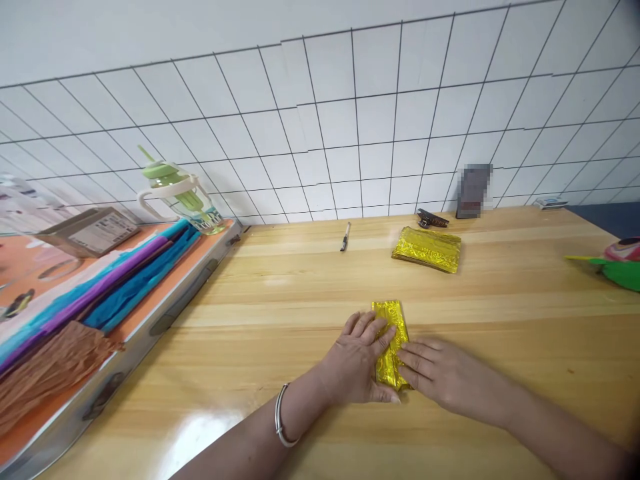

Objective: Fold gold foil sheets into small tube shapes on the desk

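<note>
Bright, even light fills the room, and a white patch of glare burns on the wooden surface (280,287) at lower left. Shadows fall soft. The wide view bends toward its edges, the lower right corner darkens, and a blocky pixelated patch (474,190) hides something by the wall (330,133).

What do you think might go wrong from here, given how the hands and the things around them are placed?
The left hand presses on the gold packet while the right hand touches its side, so uneven pressure might skew or crease it. The gold stack looks loosely layered, so a brush could spread its edges. The bottle stands near the orange surface's edge, so a knock might tip it.
</note>
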`<state>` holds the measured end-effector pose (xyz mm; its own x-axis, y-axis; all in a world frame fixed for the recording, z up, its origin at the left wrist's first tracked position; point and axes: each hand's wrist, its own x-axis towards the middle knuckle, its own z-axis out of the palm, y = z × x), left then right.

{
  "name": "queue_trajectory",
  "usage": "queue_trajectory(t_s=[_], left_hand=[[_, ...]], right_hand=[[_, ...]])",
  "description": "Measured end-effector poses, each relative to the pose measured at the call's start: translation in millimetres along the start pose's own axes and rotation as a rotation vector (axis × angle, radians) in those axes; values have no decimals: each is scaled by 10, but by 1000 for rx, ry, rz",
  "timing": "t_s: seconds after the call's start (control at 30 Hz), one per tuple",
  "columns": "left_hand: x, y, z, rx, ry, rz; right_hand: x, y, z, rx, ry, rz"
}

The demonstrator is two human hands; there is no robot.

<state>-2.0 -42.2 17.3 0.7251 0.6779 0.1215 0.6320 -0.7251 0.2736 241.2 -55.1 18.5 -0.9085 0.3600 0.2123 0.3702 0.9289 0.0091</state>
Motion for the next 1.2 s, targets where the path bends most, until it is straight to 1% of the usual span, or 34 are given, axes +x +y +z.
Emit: queue_trajectory(t_s=[0.07, 0.17, 0.33, 0.43, 0.57, 0.63, 0.8, 0.87, 0.97, 1.07, 1.2], left_hand=[[10, 16, -19, -20, -2, 4], [-17, 27, -54, -50, -36, 9], [-127, -2, -129, -106, -124, 67], [-137, 3, -175, -111, -174, 80], [-123, 23, -199, -108, -191, 83], [-134, 18, -191, -107, -168, 86], [-184, 19, -168, -118, -65, 116], [-197, 45, -158, -146, -57, 127], [-218, 101, -124, -187, -43, 95], [-245, 154, -78, -216, 31, 64], [-278, 186, -36, -242, 116, 71]], right_hand=[[-10, -17, 33, -35, -13, 0], [-28, -43, 79, -46, -9, 28], [-69, -75, 143, 52, 79, 113], [-83, -85, 160, 90, 129, 156], [-89, -87, 153, 136, 177, 202], [-91, -83, 147, 162, 188, 218], [-99, -63, 159, 197, 184, 209], [-104, -57, 171, 213, 194, 211], [-111, -57, 183, 243, 213, 230], [-118, -60, 190, 252, 209, 240], [-125, -70, 208, 264, 183, 249]])
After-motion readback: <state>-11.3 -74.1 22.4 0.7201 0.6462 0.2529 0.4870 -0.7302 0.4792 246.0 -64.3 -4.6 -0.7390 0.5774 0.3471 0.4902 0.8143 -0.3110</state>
